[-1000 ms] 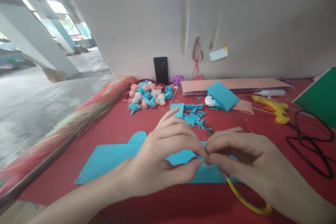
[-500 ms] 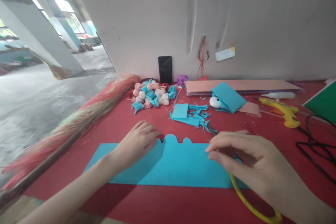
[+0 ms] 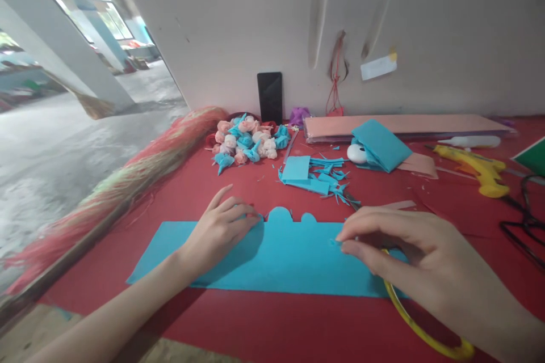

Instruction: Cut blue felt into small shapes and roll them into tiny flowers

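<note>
A long blue paper sheet point(image 3: 289, 258) lies flat, with rounded tabs along its far edge. My left hand point(image 3: 221, 229) rests over its left part. One finger is raised; the thumb and other fingertips close on the far edge beside a large tab point(image 3: 280, 215). Over the sheet's right end, my right hand point(image 3: 409, 255) pinches a tiny blue scrap point(image 3: 334, 242) between thumb and forefinger. A yellow scissor handle point(image 3: 411, 320) curves out below this hand, and a dark blade tip shows beyond it. Whether the palm grips the scissors, I cannot tell.
Paper roses point(image 3: 244, 139) in several colours are heaped at the back, near a black phone point(image 3: 270, 96). Blue cuttings point(image 3: 326, 178), a folded blue piece point(image 3: 382, 146) and a yellow glue gun point(image 3: 477, 170) lie farther right. Fringed red material point(image 3: 128, 181) runs along the left edge.
A finger of my left hand has lifted away from the others. My right hand keeps its pinch and has barely moved. The view has shifted slightly.
</note>
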{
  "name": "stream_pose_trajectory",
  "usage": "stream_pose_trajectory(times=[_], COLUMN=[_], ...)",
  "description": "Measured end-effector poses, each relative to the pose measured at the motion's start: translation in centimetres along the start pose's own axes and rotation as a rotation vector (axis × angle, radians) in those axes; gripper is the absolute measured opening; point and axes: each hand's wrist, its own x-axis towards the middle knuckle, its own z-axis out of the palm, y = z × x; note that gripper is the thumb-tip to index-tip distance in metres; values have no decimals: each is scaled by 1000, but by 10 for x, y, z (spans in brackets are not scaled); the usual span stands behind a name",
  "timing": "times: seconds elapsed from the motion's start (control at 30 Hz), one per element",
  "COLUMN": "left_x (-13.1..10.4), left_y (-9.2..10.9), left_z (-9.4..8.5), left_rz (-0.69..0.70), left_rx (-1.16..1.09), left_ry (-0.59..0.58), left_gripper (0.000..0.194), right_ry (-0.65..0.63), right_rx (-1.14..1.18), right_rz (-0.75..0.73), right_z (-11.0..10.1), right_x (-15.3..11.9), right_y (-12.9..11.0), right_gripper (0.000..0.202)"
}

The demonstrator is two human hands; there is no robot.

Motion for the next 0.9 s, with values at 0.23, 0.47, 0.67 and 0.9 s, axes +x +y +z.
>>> stream_pose_trajectory(times=[0.23,0.47,0.67,0.9], left_x=[-1,2,5,5], left_y=[-1,-5,-3,-4], left_z=[6,16,14,16], left_rz=[-65,-150,-172,-182], left_rx=[-59,-254,-323,-345], left_ry=[29,-29,-42,18], left_gripper=[17,16,11,13], right_ry=[9,-3,-8,-20], right_rx=[-16,10,-19,46], right_rz=[27,42,51,41], right_z=[4,5,7,10], right_x=[1,-1,-2,-2], right_y=[4,6,5,1], right_gripper=[10,11,12,10])
